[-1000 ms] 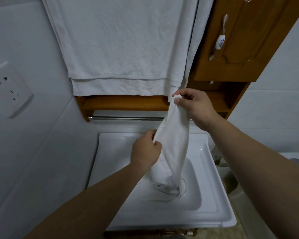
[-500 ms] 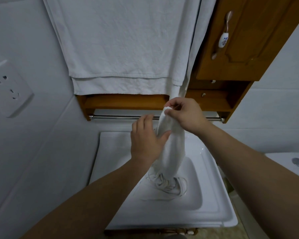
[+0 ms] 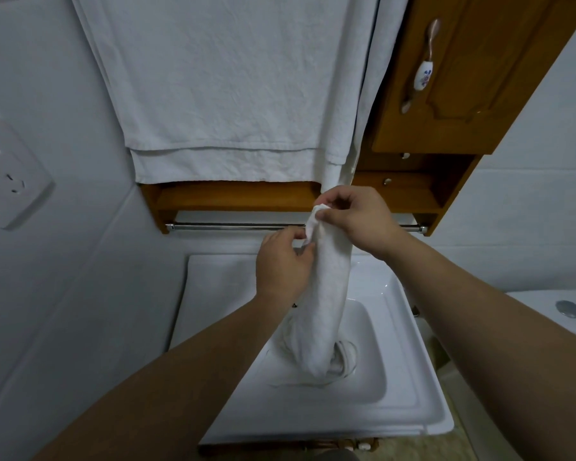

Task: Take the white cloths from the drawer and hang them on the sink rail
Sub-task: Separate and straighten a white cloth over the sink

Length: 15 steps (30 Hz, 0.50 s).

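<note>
A white cloth (image 3: pixel 330 294) hangs bunched from my hands, its lower end pooled in the white sink (image 3: pixel 409 371). My right hand (image 3: pixel 356 221) pinches the cloth's top corner just in front of the metal rail (image 3: pixel 220 226). My left hand (image 3: pixel 283 264) pinches the cloth's edge a little lower, left of the right hand. The rail runs under a wooden shelf (image 3: pixel 233 197), and part of it is hidden behind my hands. No drawer is in view.
Large white towels (image 3: pixel 226 88) hang over the wooden shelf above the rail. A wooden cabinet door (image 3: pixel 473 71) with a ceramic handle is at the upper right. A wall socket (image 3: pixel 7 174) is on the left, a toilet cistern (image 3: pixel 559 314) on the right.
Both hands have lifted the cloth's top end toward the rail. My left hand slid up the cloth and now pinches its edge close under the right hand.
</note>
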Each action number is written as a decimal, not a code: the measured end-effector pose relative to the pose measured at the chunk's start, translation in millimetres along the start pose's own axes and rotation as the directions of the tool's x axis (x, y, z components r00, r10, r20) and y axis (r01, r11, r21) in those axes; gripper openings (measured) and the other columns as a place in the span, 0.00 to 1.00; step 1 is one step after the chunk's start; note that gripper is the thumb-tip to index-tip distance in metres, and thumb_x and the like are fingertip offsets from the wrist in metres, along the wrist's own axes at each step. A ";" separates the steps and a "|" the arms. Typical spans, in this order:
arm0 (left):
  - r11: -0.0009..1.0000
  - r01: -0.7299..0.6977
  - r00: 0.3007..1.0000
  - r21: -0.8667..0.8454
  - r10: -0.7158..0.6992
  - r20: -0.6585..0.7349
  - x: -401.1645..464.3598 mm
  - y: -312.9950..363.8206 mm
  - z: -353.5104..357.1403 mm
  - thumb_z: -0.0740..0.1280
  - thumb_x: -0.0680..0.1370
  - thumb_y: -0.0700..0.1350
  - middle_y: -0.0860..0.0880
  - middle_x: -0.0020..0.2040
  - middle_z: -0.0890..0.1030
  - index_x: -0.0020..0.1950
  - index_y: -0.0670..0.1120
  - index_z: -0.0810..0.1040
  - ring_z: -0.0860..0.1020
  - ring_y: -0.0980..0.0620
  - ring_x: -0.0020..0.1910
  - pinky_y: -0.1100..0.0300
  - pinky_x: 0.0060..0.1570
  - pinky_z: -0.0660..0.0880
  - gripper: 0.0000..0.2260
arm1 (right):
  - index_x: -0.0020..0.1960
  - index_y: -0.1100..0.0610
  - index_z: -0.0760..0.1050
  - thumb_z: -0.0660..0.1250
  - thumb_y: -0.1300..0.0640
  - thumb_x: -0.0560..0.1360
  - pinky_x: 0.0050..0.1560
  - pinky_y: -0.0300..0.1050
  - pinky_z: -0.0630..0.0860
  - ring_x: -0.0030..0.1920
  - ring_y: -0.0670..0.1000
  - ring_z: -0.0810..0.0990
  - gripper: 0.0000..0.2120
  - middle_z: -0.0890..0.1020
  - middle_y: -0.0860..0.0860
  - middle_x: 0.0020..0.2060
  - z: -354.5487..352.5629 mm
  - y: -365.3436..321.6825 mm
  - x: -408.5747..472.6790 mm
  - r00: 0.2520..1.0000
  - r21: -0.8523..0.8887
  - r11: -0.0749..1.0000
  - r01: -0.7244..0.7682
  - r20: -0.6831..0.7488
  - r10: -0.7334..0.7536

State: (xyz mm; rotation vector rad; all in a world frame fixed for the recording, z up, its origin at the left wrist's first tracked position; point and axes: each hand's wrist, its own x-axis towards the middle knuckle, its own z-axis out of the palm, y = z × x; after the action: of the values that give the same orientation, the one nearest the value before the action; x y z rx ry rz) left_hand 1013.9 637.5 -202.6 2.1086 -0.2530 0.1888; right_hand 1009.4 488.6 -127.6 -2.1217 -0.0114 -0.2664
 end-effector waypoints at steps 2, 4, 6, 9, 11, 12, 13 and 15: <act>0.990 0.069 0.998 -0.127 -0.067 0.020 0.3 7.2 -0.9 0.69 0.76 0.52 0.59 0.49 0.79 0.58 0.54 0.77 0.76 0.60 0.49 0.70 0.42 0.68 0.11 | 0.49 0.55 0.84 0.73 0.59 0.75 0.45 0.39 0.77 0.46 0.48 0.81 0.03 0.84 0.50 0.44 -1.3 -0.4 -0.4 1.000 0.014 1.000 -0.004 0.018 0.003; 0.980 0.110 0.994 -0.163 -0.107 0.028 1.6 11.9 -2.3 0.68 0.77 0.52 0.60 0.47 0.79 0.57 0.54 0.78 0.77 0.60 0.47 0.70 0.40 0.69 0.10 | 0.49 0.55 0.84 0.73 0.59 0.75 0.46 0.39 0.77 0.46 0.48 0.81 0.04 0.84 0.51 0.44 -1.5 -0.7 -0.6 1.000 0.021 1.000 -0.006 0.028 0.006; 0.989 0.099 0.995 -0.111 -0.096 0.032 3.2 10.8 -3.6 0.67 0.79 0.51 0.59 0.44 0.80 0.54 0.52 0.81 0.79 0.58 0.45 0.66 0.40 0.73 0.07 | 0.48 0.54 0.84 0.74 0.59 0.74 0.47 0.42 0.78 0.46 0.50 0.82 0.03 0.84 0.52 0.44 -1.7 -0.7 -0.2 1.000 0.031 1.000 -0.006 0.022 0.005; 0.990 0.104 0.994 -0.093 -0.100 0.052 3.2 6.1 -2.9 0.67 0.79 0.50 0.57 0.41 0.81 0.53 0.51 0.82 0.79 0.57 0.42 0.65 0.39 0.74 0.07 | 0.48 0.53 0.84 0.74 0.59 0.74 0.50 0.45 0.79 0.47 0.53 0.82 0.04 0.84 0.54 0.44 -4.9 -0.2 0.2 1.000 0.058 0.998 -0.009 0.011 0.008; 0.990 0.111 0.992 -0.081 -0.106 0.063 2.4 2.4 -1.1 0.68 0.79 0.49 0.58 0.40 0.80 0.53 0.50 0.83 0.78 0.60 0.40 0.69 0.37 0.70 0.07 | 0.48 0.53 0.84 0.74 0.59 0.74 0.50 0.45 0.79 0.48 0.52 0.82 0.04 0.84 0.52 0.45 -8.5 -0.9 0.3 1.000 0.081 0.997 -0.017 -0.008 0.017; 0.991 0.115 0.992 -0.070 -0.110 0.068 2.0 0.5 -0.6 0.68 0.79 0.48 0.58 0.40 0.80 0.54 0.50 0.83 0.77 0.61 0.39 0.70 0.37 0.69 0.07 | 0.49 0.52 0.84 0.73 0.59 0.75 0.50 0.44 0.79 0.48 0.50 0.82 0.04 0.84 0.51 0.45 -10.1 -1.7 0.6 1.000 0.100 0.995 -0.022 -0.019 0.024; 0.990 0.124 0.990 -0.062 -0.119 0.072 1.8 -1.7 -0.5 0.68 0.79 0.48 0.58 0.41 0.80 0.55 0.49 0.84 0.77 0.60 0.39 0.69 0.37 0.70 0.08 | 0.49 0.52 0.84 0.73 0.59 0.75 0.50 0.43 0.79 0.47 0.48 0.82 0.04 0.84 0.50 0.46 -11.9 -2.5 1.1 0.999 0.116 0.993 -0.025 -0.028 0.029; 0.987 0.154 0.986 -0.053 -0.150 0.079 2.8 -7.7 -0.8 0.68 0.79 0.48 0.57 0.42 0.80 0.56 0.49 0.83 0.79 0.56 0.42 0.67 0.40 0.71 0.09 | 0.50 0.53 0.84 0.73 0.58 0.75 0.50 0.42 0.80 0.47 0.47 0.82 0.05 0.84 0.49 0.46 -15.5 -3.8 2.1 0.999 0.130 0.991 -0.027 -0.031 0.031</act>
State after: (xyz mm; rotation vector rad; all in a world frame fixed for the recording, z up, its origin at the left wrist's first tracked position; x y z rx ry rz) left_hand 1018.5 641.8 -207.8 2.0686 -0.1388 0.0119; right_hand 1008.1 477.4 -116.1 -1.9870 0.0206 -0.2759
